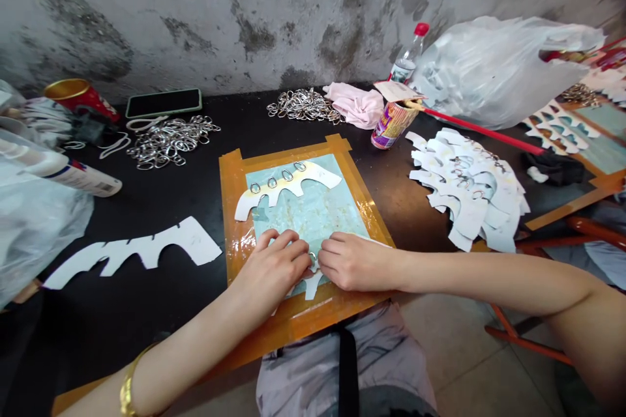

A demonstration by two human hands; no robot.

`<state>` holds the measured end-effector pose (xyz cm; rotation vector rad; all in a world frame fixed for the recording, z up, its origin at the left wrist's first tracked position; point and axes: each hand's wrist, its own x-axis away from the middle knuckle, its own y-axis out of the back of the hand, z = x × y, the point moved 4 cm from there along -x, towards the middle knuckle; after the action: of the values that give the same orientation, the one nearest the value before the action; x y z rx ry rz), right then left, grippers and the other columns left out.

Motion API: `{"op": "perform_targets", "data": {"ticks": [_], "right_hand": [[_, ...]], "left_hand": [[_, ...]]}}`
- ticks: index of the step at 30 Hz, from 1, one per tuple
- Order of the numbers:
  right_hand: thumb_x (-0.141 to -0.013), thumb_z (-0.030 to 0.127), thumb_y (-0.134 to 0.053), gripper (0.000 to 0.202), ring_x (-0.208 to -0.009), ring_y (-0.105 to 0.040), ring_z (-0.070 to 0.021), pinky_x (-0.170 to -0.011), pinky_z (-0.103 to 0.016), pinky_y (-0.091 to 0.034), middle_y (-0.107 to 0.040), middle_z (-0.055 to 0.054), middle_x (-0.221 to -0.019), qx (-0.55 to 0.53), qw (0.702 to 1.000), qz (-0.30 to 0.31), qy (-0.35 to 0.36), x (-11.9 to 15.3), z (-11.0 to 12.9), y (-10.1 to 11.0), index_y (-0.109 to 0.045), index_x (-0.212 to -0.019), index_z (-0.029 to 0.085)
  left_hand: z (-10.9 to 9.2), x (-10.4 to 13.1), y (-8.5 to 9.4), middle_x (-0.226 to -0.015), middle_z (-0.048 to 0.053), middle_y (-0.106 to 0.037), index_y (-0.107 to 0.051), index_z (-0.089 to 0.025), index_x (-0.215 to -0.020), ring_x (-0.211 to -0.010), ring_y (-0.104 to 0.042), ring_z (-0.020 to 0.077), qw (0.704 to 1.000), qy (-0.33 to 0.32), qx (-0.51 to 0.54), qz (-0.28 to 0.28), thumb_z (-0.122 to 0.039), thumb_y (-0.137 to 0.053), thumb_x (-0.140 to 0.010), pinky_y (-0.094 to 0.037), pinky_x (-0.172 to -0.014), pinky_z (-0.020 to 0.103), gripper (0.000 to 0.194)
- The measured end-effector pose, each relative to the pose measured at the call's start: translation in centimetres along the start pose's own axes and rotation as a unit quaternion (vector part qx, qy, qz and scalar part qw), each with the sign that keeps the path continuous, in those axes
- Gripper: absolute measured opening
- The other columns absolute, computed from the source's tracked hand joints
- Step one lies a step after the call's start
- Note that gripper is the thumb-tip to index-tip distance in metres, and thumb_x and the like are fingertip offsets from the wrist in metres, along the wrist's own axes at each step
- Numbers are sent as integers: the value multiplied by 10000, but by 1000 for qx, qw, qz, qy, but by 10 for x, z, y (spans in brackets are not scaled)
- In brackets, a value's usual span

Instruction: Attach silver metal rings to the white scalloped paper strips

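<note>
My left hand and my right hand meet over the lower part of a pale blue sheet taped to the table. Between their bent fingertips is a small metal ring, on a white scalloped piece that both hands mostly cover. The fingers of both hands are closed together at this ring and piece. Farther up the sheet lies another scalloped piece, with several metal rings along its yellowish edge. A bare white scalloped piece rests on the black table to the left.
Metal ring piles sit near a phone and pink cloth. Right are a purple cup, bottle, plastic bag and stacked white pieces. Left are a red can and white tube.
</note>
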<state>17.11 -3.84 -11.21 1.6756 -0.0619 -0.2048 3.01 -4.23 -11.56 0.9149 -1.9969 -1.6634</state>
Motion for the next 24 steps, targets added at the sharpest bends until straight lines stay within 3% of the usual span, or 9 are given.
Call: {"op": "perform_targets", "data": {"ticks": [6,11,14,17,19,24], "right_hand": [[-908,97,-526,127,-815,-521,-224,-658,-341,-364,-563,-75,-790,25,997,69,-19,-7,11,4,-620,-823,109],[-922,113,-524,114,-836,-516,-216,-667,-330,-368,-575,-79,-828,11,997,74,-27,-5,12,4,-626,-873,98],[-938,112,-498,136,-855,-515,-213,-678,-326,-374,-586,-82,-859,2,997,69,-39,-2,11,5,-626,-893,97],[-946,113,-481,149,-866,-516,-220,-669,-331,-373,-589,-93,-874,2,996,64,-56,0,13,5,-625,-923,81],[-946,110,-478,152,-867,-517,-224,-665,-335,-372,-590,-96,-877,-1,996,60,-66,0,15,4,-625,-927,76],[-934,112,-503,129,-888,-512,-232,-674,-339,-367,-592,-102,-879,-10,996,51,-77,-2,16,2,-623,-891,90]], "left_hand": [[5,3,3,-884,7,-666,-593,-184,-781,-923,-552,209,999,23,35,3,-273,-540,-933,-271,-884,410,183],[27,5,10,-977,1,-671,-635,-247,-992,-938,-566,201,994,62,90,-24,-320,-598,-901,-258,-885,414,122],[28,0,10,-997,1,-667,-660,-286,-1011,-956,-560,210,996,14,91,-1,-331,-617,-888,-247,-882,422,138],[20,-6,8,-974,-14,-659,-676,-275,-885,-957,-548,205,994,-22,102,38,-313,-605,-896,-238,-891,425,81],[14,-10,8,-943,-17,-660,-658,-243,-824,-944,-541,195,993,-33,106,48,-282,-557,-925,-246,-894,416,148],[6,-6,5,-925,23,-665,-611,-192,-811,-993,-520,209,994,-113,6,1,-252,-398,-992,-294,-873,383,287]]}}
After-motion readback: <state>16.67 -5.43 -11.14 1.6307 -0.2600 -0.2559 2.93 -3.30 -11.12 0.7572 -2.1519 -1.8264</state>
